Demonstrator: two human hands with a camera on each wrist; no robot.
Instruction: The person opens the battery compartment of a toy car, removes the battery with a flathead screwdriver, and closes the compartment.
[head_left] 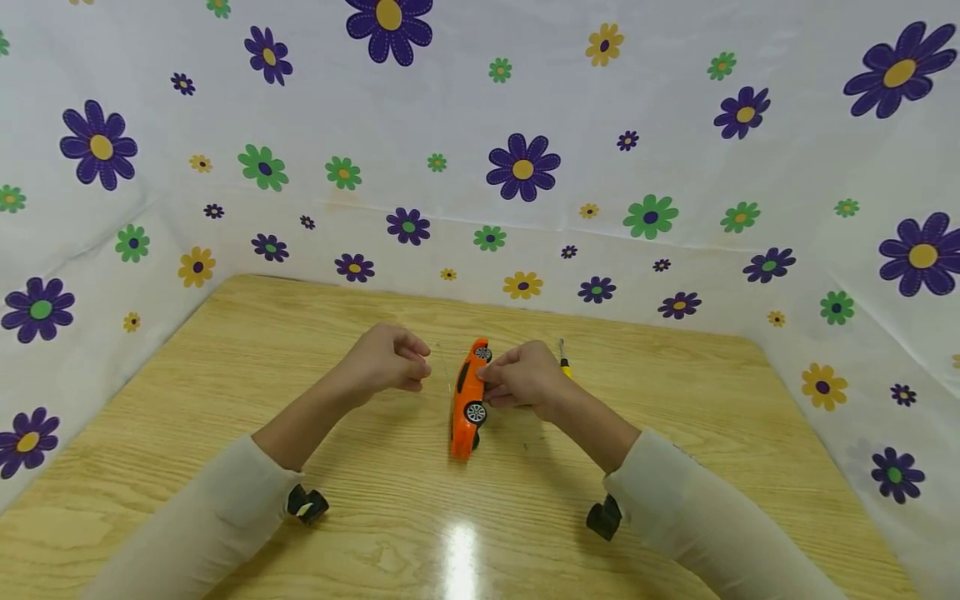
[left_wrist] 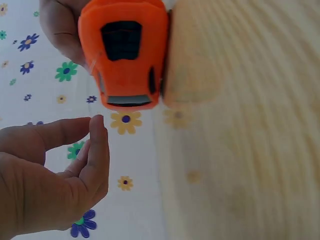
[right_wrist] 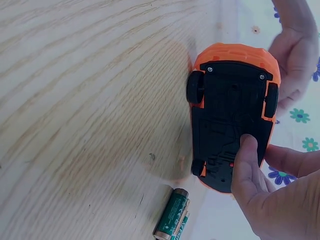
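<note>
My right hand (head_left: 525,379) grips an orange toy car (head_left: 468,400) tipped onto its side, wheels towards that hand. Its black underside (right_wrist: 232,115) shows in the right wrist view, my thumb lying on it and fingers on the roof side. To the left of the car, my left hand (head_left: 393,358) has thumb and forefinger tips together. A faint thin wire (head_left: 444,362) runs between those fingertips and the car; I cannot tell exactly where its end sits in the pinch. The roof and dark window (left_wrist: 121,40) face the left wrist camera.
Green batteries (right_wrist: 172,212) lie on the wooden table (head_left: 337,492) near my right hand. Partly behind that hand is a screwdriver with a yellow and black handle (head_left: 566,368). A white flowered cloth (head_left: 450,108) stands up round the table's back and sides.
</note>
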